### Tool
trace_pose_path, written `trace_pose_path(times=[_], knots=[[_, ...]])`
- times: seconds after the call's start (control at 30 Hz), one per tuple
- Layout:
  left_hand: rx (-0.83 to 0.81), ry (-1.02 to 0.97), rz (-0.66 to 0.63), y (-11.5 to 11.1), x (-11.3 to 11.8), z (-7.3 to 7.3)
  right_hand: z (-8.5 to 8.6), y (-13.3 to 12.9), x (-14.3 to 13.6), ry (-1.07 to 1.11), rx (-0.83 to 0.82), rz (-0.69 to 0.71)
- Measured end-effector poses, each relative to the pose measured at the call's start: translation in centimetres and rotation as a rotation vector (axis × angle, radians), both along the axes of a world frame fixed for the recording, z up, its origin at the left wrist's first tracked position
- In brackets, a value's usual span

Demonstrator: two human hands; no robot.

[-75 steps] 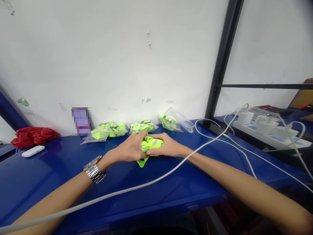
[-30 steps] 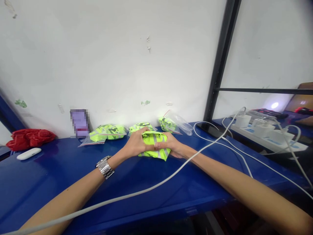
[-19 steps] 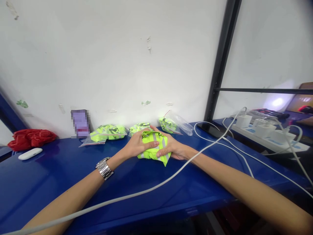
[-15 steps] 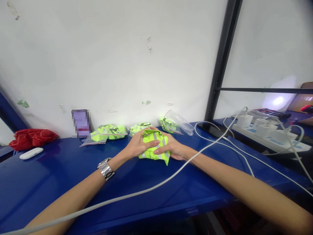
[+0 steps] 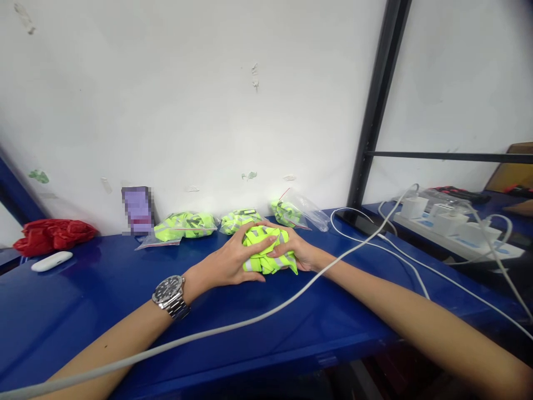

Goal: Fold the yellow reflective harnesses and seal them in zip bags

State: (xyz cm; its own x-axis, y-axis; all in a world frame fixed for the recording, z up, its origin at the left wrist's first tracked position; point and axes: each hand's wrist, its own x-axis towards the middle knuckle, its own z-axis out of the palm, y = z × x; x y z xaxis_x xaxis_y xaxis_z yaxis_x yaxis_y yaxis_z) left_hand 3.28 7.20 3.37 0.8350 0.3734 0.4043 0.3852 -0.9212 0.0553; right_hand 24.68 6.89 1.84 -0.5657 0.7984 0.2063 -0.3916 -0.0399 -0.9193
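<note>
A bundled neon-yellow reflective vest (image 5: 268, 258) with grey stripes is squeezed between both hands, low over the blue table (image 5: 200, 328). My left hand (image 5: 231, 258) wraps its left side, thumb across the front. From the right, my right hand (image 5: 302, 253) grips it, with that thumb also on the front; the other fingers are largely hidden behind the cloth. Just behind the hands, more neon-yellow bundles lie along the wall: a bagged one (image 5: 187, 225) at left, one in the middle (image 5: 240, 219), and one at right (image 5: 287, 212) beside a clear plastic bag (image 5: 310, 208).
A white cable (image 5: 233, 329) crosses in front of me over both forearms. At left lie a red plastic bundle (image 5: 54, 236) and a white case (image 5: 52, 261); a phone (image 5: 138, 210) leans on the wall. Right are a dark phone (image 5: 358, 222) and a power strip (image 5: 458, 233) with chargers.
The vest bundle has become more crumpled and compact, shifting slightly right. My left hand has turned, so the watch face now shows, and its grip has moved further around the cloth.
</note>
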Motion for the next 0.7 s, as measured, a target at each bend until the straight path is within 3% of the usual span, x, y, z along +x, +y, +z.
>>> trace_pose_path(times=[0.33, 0.57, 0.7], knots=[[0.167, 0.017, 0.035, 0.0, 0.0, -0.1, -0.2, -0.2, 0.2, -0.002, -0.049, 0.078], [0.15, -0.038, 0.066, -0.6, 0.7, 0.3, 0.6, -1.0, 0.2, -0.034, 0.031, -0.037], [0.148, -0.018, 0.069, -0.5, 1.0, 2.0, 1.2, -0.6, 0.8, -0.019, 0.101, -0.189]])
